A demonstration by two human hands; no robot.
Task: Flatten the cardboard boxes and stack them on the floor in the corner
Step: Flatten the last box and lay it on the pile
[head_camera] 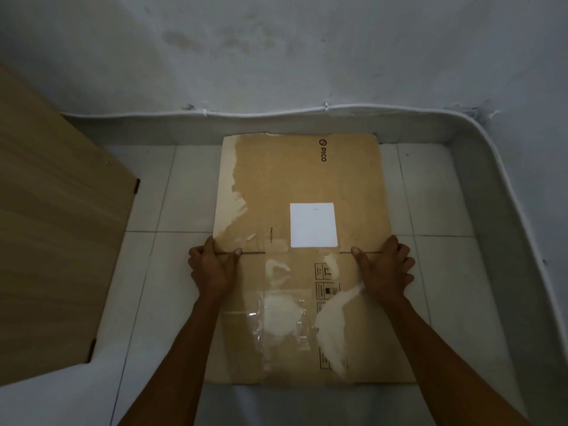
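Item: flattened cardboard box [302, 259], lying on the white tiled floor [442, 265], far edge near the wall [276, 50]. My left hand [212, 269] and right hand [384, 265] each clasp a side edge at the flap slits, thumbs on top. White label [313, 224] beyond; wooden panel [55, 226] at left.
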